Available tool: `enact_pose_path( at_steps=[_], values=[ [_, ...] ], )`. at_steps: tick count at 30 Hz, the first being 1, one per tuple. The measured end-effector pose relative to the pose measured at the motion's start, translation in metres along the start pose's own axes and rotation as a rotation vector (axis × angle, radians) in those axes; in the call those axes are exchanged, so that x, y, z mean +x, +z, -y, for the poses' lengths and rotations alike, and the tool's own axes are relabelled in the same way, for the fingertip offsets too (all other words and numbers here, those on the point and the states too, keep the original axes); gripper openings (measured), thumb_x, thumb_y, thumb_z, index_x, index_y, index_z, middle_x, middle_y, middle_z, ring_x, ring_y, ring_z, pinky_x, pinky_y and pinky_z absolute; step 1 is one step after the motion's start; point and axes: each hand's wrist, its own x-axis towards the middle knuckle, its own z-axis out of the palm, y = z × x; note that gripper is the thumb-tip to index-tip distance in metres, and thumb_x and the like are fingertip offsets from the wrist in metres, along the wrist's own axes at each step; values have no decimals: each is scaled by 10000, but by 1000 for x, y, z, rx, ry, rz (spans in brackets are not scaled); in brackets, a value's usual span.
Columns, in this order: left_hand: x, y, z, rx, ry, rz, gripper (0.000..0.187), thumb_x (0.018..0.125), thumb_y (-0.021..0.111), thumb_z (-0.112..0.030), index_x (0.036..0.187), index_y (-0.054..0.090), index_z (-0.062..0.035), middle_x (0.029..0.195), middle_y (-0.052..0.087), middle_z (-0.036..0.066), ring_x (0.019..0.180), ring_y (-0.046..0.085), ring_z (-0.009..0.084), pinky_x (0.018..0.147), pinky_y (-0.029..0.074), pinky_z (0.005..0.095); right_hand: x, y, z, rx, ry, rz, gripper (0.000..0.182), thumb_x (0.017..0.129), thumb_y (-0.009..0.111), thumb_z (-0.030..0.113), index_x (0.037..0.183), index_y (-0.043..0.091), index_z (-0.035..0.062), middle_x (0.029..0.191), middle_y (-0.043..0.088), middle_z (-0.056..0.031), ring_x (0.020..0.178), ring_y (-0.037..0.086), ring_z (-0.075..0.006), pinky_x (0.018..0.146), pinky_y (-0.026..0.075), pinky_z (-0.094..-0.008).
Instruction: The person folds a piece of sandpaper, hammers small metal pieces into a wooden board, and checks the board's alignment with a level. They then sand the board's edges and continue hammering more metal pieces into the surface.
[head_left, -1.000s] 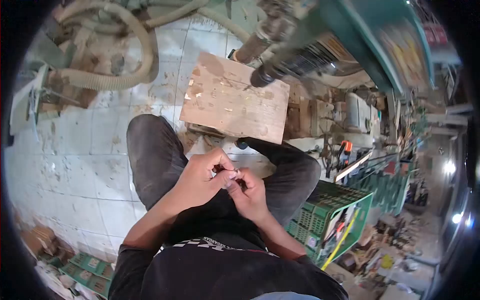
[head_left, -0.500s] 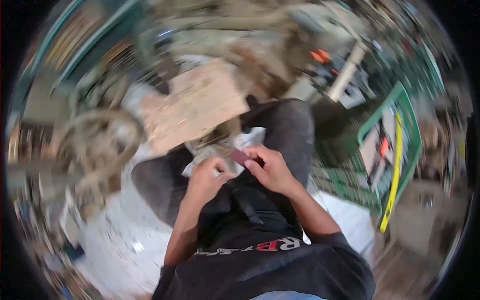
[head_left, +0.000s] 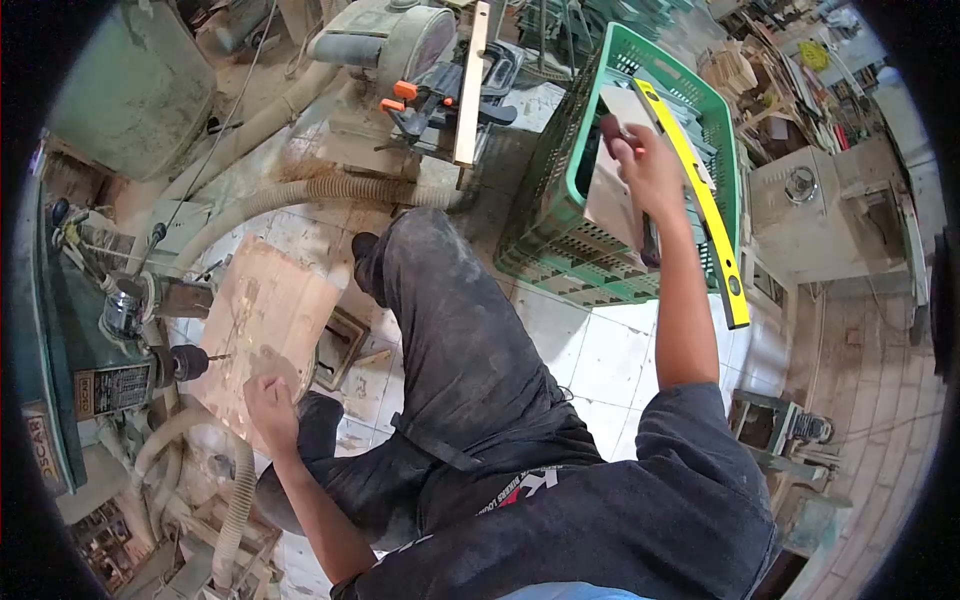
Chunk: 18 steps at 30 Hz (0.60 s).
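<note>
Head view: upper right, we're over the green crate (head_left: 548, 205), right hand (head_left: 652, 178) pinching a dark red piece (head_left: 611, 130).
Our left hand (head_left: 270, 408) curls lower left, contents hidden; straying onto that drill bit (head_left: 220, 357) could scratch us. The crate holds a flat panel (head_left: 612, 205) and jutting yellow level (head_left: 724, 258), which an arm bump could dislodge.

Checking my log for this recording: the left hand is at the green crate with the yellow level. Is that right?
Not quite: the head view shows the right hand, not the left, at the green crate with the yellow level.
</note>
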Motion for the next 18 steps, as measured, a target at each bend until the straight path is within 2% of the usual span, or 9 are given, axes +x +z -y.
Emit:
enact_pose_path(
  at_steps=[2, 4, 6, 7, 10, 12, 13, 14, 18],
  values=[
    [2, 3, 22, 101, 119, -103, 278, 896, 658, -119, 1131, 652, 30, 1289, 612, 214, 1227, 555, 380, 1069, 417, 442, -11, -18, -14, -482, 22, -3, 525, 886, 748, 341, 1276, 627, 10, 1239, 660, -268, 1137, 635, -408, 937, 516, -472],
    [-5, 11, 47, 295, 165, -217, 396, 883, 678, -155, 1241, 644, 11, 1382, 586, 225, 1287, 528, 398, 1090, 404, 457, -32, -25, -50, -555, 7, 141, 739, 823, 787, 394, 1372, 560, -45, 1306, 624, -295, 1228, 590, -444, 1013, 488, -491],
    [3, 6, 55, 327, 141, -256, 493, 846, 710, -191, 1288, 624, 11, 1368, 598, 233, 1286, 529, 417, 1088, 404, 486, -49, -32, -42, -359, 127, 168, 647, 839, 746, 319, 1339, 585, -60, 1196, 672, -306, 1129, 651, -429, 982, 504, -471],
    [6, 8, 53, 288, 77, -335, 500, 811, 732, -207, 1264, 639, -14, 1320, 618, 235, 1244, 552, 420, 1053, 429, 508, -48, -31, -53, -286, 100, 154, 576, 842, 703, 264, 1312, 610, -57, 1107, 688, -277, 1045, 675, -353, 938, 513, -423],
    [18, 2, 60, 329, 47, -372, 558, 774, 768, -275, 1290, 637, -108, 1375, 585, 179, 1286, 542, 364, 1058, 433, 515, -24, -37, -120, 5, 179, 278, 409, 866, 609, 221, 1140, 682, -73, 812, 647, -53, 719, 562, -171, 672, 484, -364],
    [26, -1, 63, 305, 13, -361, 622, 798, 755, -337, 1359, 591, -124, 1459, 523, 136, 1377, 464, 334, 1118, 364, 536, -9, -50, -138, -278, 194, 288, 371, 882, 626, 265, 1018, 677, -76, 808, 619, -130, 798, 584, -207, 760, 493, -371],
    [27, -11, 49, 328, -68, -259, 649, 851, 704, -386, 1405, 551, -87, 1518, 467, 154, 1421, 416, 345, 1154, 330, 538, -14, -47, -155, -315, 21, 48, 394, 909, 643, 298, 1063, 653, -65, 857, 630, -179, 823, 610, -275, 792, 504, -420],
    [29, -22, 38, 337, -144, -152, 685, 903, 654, -434, 1451, 511, -49, 1577, 411, 173, 1465, 368, 356, 1190, 297, 540, -20, -49, -129, -314, -16, -132, 425, 924, 665, 298, 1152, 620, -57, 971, 656, -205, 879, 624, -332, 850, 500, -459],
    [47, -9, 49, 442, -215, -94, 767, 945, 564, -545, 1532, 414, -75, 1640, 323, 151, 1516, 288, 347, 1207, 222, 597, -40, -44, 4, 125, -115, -130, 480, 1033, 593, 292, 1390, 458, 0, 980, 662, -108, 744, 589, -160, 592, 480, -296]
  ],
)
